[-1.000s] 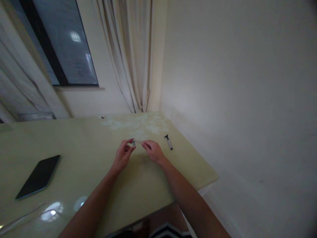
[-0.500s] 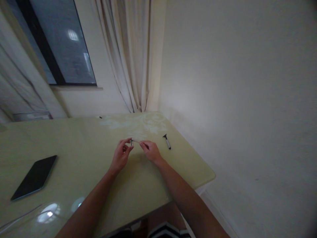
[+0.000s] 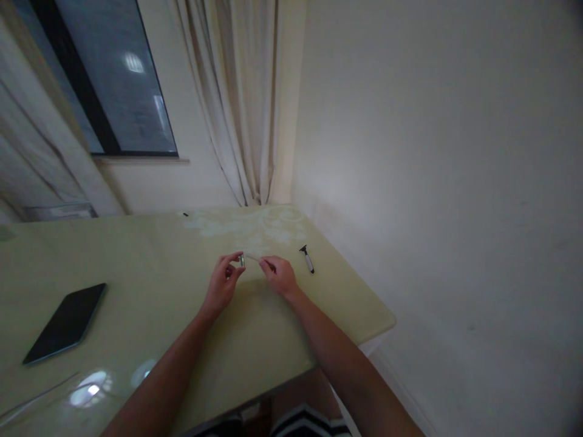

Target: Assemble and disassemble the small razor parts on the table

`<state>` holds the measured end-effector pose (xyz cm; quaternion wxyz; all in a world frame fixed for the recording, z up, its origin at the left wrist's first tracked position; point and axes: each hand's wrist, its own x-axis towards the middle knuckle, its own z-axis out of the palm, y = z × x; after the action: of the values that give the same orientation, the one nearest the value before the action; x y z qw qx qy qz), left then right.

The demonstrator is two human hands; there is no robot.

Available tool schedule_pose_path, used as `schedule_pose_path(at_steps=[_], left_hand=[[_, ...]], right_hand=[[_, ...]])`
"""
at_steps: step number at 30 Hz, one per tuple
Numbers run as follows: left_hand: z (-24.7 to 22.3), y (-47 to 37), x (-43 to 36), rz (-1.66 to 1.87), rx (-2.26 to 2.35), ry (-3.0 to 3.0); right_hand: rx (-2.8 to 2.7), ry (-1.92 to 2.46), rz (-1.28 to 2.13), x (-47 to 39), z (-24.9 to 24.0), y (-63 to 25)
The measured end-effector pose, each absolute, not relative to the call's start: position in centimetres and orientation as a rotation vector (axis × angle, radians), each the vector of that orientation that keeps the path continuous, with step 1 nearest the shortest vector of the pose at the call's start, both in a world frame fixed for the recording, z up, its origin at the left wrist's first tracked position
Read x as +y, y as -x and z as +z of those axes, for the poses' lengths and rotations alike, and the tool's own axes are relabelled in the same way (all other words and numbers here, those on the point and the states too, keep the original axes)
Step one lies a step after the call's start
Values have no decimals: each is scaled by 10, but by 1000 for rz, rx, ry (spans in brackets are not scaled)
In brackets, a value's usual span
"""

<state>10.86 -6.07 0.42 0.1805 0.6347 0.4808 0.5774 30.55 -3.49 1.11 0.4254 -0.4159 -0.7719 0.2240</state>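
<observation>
Over the table, my left hand (image 3: 224,280) pinches a small shiny rectangular piece (image 3: 242,261) upright between thumb and fingertips. It is too small to name its kind. Close on its right, my right hand (image 3: 279,274) is closed on a thin pale stick (image 3: 253,257), which points left toward the piece. Whether the stick's tip touches the piece I cannot tell. To the right of my right hand lies a razor (image 3: 308,260) with a black head and a light grey handle, its head toward the wall.
A dark tablet (image 3: 66,323) lies on the left of the pale green table (image 3: 136,267). A small black bit (image 3: 185,214) is near the back edge, and a thin cable (image 3: 39,397) is at lower left. The wall (image 3: 410,182) borders the right side.
My right hand has shifted slightly to the right with the stick, and the stick's tip has drawn back a little from the shiny piece. My left hand has hardly moved.
</observation>
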Motion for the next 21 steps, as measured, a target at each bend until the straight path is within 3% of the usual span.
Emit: schedule_pose_path(at_steps=[21], left_hand=[[3,-108,-62,1621,1350,-1853]], right_hand=[[-1974,1056,509,-33,7,-307]])
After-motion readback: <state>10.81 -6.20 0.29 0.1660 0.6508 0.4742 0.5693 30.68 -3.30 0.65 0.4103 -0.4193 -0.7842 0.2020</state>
